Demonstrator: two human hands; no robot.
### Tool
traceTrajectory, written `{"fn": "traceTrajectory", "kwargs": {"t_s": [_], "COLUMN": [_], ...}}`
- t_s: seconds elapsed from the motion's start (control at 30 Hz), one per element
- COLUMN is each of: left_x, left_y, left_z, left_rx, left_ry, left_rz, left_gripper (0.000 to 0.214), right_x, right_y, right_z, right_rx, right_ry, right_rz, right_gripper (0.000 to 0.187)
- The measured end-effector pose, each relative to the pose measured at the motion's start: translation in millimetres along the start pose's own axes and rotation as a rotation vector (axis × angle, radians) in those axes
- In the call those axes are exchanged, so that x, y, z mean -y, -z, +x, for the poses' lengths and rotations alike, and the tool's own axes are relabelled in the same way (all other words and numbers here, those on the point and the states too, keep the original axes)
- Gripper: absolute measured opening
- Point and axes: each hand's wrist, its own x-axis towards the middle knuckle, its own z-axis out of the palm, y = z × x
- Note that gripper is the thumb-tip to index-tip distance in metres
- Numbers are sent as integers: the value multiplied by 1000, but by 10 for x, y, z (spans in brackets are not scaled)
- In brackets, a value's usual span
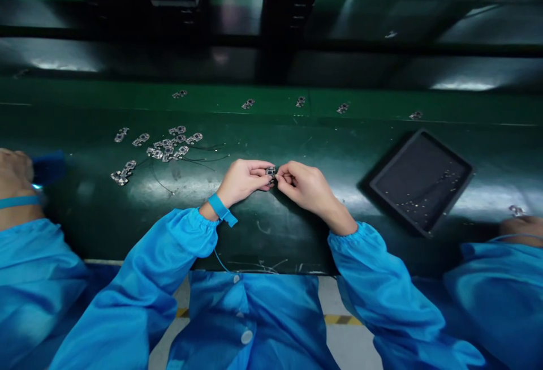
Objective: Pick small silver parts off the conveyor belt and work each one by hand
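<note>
Between thumb and fingers, my left hand (246,182) pinches a small circuit board (270,172) above the green bench. Close against the board's right edge is my right hand (307,186), its thumb and forefinger pressed together; whatever they hold is too small or hidden to make out. A loose pile of similar circuit boards (169,146) lies to the left of my hands. Several thin black wires (203,159) trail out from that pile toward my left hand. A blue wrist strap (221,210) circles my left wrist.
A black tray (384,197) with tiny bright parts and dark wires sits at the right. Several single boards (248,103) are spaced along the green strip (271,111) at the back. Co-workers' blue sleeves (36,279) flank me on both sides.
</note>
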Motion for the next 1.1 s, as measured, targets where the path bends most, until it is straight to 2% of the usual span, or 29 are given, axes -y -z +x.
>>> {"fn": "traceTrajectory", "kwargs": {"t_s": [0.4, 0.77, 1.1], "left_x": [-11, 8, 0], "left_y": [-18, -12, -7], "left_z": [-10, -3, -12], "left_rx": [-9, 41, 37], "left_ry": [-1, 1, 9], "left_rz": [-7, 45, 53], "left_gripper": [36, 36, 36], "right_x": [1, -5, -7], "right_y": [5, -5, 7], "right_z": [3, -3, -4], "right_rx": [13, 9, 2], "right_ry": [-19, -30, -34], "right_rz": [11, 12, 74], "right_gripper": [5, 5, 6]}}
